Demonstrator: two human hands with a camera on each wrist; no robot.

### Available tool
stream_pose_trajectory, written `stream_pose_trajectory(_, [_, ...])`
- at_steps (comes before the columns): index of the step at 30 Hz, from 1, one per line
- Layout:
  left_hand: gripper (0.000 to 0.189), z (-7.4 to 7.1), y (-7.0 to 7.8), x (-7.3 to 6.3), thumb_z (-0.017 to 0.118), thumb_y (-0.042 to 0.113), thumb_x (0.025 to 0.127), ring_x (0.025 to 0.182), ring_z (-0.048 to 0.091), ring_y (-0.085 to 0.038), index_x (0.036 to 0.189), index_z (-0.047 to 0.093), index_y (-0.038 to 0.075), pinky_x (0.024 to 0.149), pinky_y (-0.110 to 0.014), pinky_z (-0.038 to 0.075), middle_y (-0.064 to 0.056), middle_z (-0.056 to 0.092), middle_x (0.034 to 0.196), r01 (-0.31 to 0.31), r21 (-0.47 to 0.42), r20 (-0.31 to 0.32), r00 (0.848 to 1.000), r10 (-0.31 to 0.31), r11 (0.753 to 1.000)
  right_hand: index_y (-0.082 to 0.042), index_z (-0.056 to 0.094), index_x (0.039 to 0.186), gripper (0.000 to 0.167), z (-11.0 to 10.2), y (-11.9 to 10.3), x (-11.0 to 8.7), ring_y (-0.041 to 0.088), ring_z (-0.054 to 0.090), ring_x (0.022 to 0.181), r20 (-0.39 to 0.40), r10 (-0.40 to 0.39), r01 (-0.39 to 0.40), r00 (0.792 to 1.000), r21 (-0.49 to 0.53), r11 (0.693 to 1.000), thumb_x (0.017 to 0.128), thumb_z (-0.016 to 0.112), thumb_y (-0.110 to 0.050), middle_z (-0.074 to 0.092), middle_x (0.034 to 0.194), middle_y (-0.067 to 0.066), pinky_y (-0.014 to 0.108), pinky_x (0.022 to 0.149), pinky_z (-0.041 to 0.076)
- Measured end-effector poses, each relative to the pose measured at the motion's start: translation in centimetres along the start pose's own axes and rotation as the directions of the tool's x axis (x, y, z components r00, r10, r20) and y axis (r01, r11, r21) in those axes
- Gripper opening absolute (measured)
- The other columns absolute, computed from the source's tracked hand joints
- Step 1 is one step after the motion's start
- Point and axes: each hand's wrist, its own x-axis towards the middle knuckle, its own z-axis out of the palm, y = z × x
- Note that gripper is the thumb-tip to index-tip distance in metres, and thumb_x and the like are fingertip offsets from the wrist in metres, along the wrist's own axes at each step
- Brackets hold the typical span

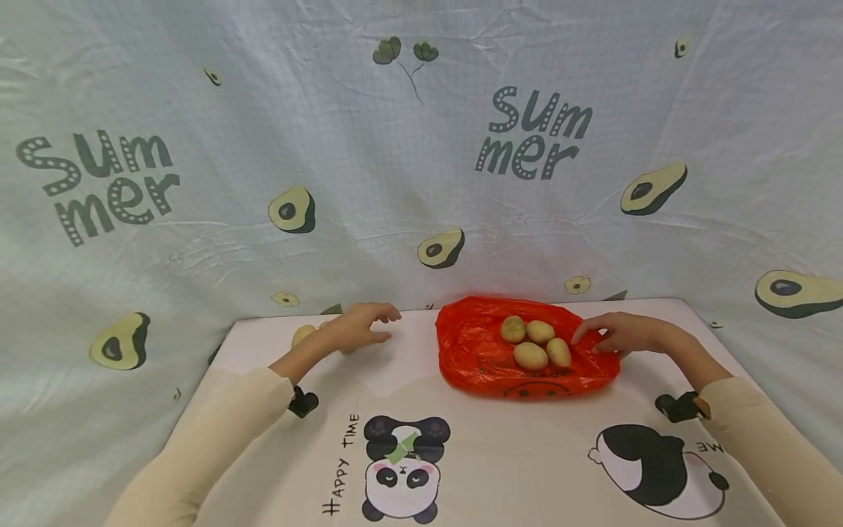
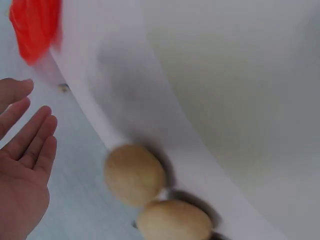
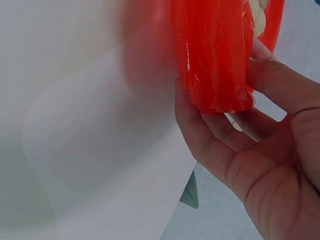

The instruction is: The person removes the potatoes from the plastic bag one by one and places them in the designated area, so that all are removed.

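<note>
A red plastic bag (image 1: 464,348) lies spread on the table, with several pale potatoes (image 1: 530,356) grouped on its upper side. At the bag's right edge, my right hand (image 1: 632,333) grips the rim; in the right wrist view, the red plastic (image 3: 217,65) sits between thumb and fingers. My left hand (image 1: 356,327) hovers left of the bag, fingers loosely spread and holding nothing. Behind its wrist lie more potatoes (image 1: 303,334), partly hidden by the arm. Two of them, a rounder potato (image 2: 134,175) and a longer potato (image 2: 175,222), show in the left wrist view.
The pale tabletop (image 1: 514,461) bears a printed panda (image 1: 402,476) in front of the bag and another panda print (image 1: 658,468) at the right. A hanging cloth (image 1: 369,161) with avocado prints rises behind the table's back edge and along both sides.
</note>
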Motion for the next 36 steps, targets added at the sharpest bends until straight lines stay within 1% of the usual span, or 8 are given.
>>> stream_pose_trajectory(4, [0.034, 0.6, 2.4, 0.8, 0.067, 0.007, 0.096, 0.118, 0.062, -0.036, 0.129, 0.062, 0.001, 0.102, -0.050, 0.051, -0.018, 0.067, 0.126, -0.037, -0.061, -0.017, 0.999, 0.036, 0.997, -0.012, 0.066, 0.123, 0.030, 0.0, 0.2, 0.0, 0.029, 0.055, 0.105, 0.001, -0.009, 0.009, 1.000, 0.008, 1.000, 0.095, 0.063, 0.000, 0.053, 0.130, 0.019, 0.040, 0.080, 0.060])
stream_pose_trajectory(7, [0.033, 1.0, 4.1, 1.4, 0.068, 0.007, 0.096, 0.115, 0.064, -0.033, 0.128, 0.063, 0.003, 0.100, -0.046, 0.053, -0.015, 0.068, 0.124, -0.068, -0.070, -0.024, 0.997, 0.067, 0.995, -0.012, 0.066, 0.123, 0.031, 0.0, 0.4, -0.1, 0.029, 0.054, 0.106, -0.003, -0.007, 0.007, 1.000, 0.015, 1.000, 0.095, 0.064, 0.000, 0.053, 0.130, 0.019, 0.040, 0.080, 0.060])
stream_pose_trajectory(12, [0.034, 1.6, 6.1, 2.2, 0.067, 0.006, 0.095, 0.112, 0.064, -0.030, 0.128, 0.063, 0.000, 0.097, -0.041, 0.055, -0.015, 0.068, 0.123, -0.149, -0.103, -0.021, 0.989, 0.148, 0.983, -0.013, 0.065, 0.124, 0.031, 0.1, 0.5, 0.0, 0.029, 0.054, 0.108, -0.001, -0.002, 0.002, 1.000, 0.015, 1.000, 0.095, 0.064, -0.001, 0.053, 0.131, 0.019, 0.040, 0.080, 0.060])
stream_pose_trajectory(14, [0.035, 1.9, 6.7, 2.6, 0.066, 0.004, 0.095, 0.111, 0.064, -0.030, 0.129, 0.063, -0.001, 0.096, -0.039, 0.056, -0.017, 0.068, 0.123, -0.185, -0.128, -0.023, 0.983, 0.184, 0.974, -0.013, 0.065, 0.124, 0.031, 0.1, 0.6, 0.0, 0.029, 0.054, 0.108, 0.001, -0.003, 0.003, 1.000, 0.013, 1.000, 0.095, 0.064, 0.000, 0.053, 0.131, 0.019, 0.040, 0.080, 0.060])
stream_pose_trajectory(17, [0.035, 2.3, 7.5, 3.2, 0.065, 0.003, 0.094, 0.110, 0.064, -0.029, 0.129, 0.063, 0.000, 0.094, -0.035, 0.056, -0.017, 0.068, 0.123, -0.216, -0.152, -0.028, 0.976, 0.214, 0.964, -0.012, 0.065, 0.124, 0.031, 0.1, 0.7, 0.1, 0.029, 0.055, 0.107, 0.003, -0.007, 0.007, 1.000, 0.012, 1.000, 0.095, 0.064, 0.000, 0.053, 0.131, 0.019, 0.040, 0.080, 0.060])
stream_pose_trajectory(23, [0.034, 3.0, 8.9, 4.5, 0.064, 0.005, 0.095, 0.108, 0.065, -0.024, 0.129, 0.063, 0.004, 0.093, -0.035, 0.056, -0.013, 0.068, 0.122, -0.225, -0.156, -0.030, 0.974, 0.223, 0.962, -0.012, 0.065, 0.124, 0.030, 0.2, 0.6, 0.0, 0.029, 0.055, 0.106, 0.001, -0.005, 0.005, 1.000, 0.015, 1.000, 0.096, 0.063, -0.002, 0.053, 0.131, 0.019, 0.040, 0.081, 0.060])
stream_pose_trajectory(30, [0.033, 3.8, 10.5, 6.2, 0.064, 0.005, 0.096, 0.105, 0.065, -0.021, 0.129, 0.063, 0.002, 0.092, -0.028, 0.055, -0.010, 0.067, 0.123, -0.270, -0.172, -0.029, 0.963, 0.269, 0.947, -0.011, 0.065, 0.124, 0.031, 0.2, 0.4, -0.1, 0.028, 0.055, 0.104, 0.000, -0.005, 0.005, 1.000, 0.007, 1.000, 0.095, 0.063, -0.001, 0.053, 0.129, 0.019, 0.038, 0.079, 0.059])
stream_pose_trajectory(36, [0.034, 4.3, 11.5, 7.5, 0.062, 0.007, 0.097, 0.103, 0.064, -0.020, 0.130, 0.063, 0.002, 0.093, -0.030, 0.054, -0.009, 0.068, 0.121, -0.261, -0.157, -0.043, 0.965, 0.258, 0.952, -0.011, 0.065, 0.124, 0.030, 0.4, 0.4, -0.1, 0.028, 0.055, 0.104, -0.004, -0.010, 0.010, 1.000, 0.007, 1.000, 0.095, 0.064, -0.001, 0.053, 0.129, 0.019, 0.038, 0.079, 0.059])
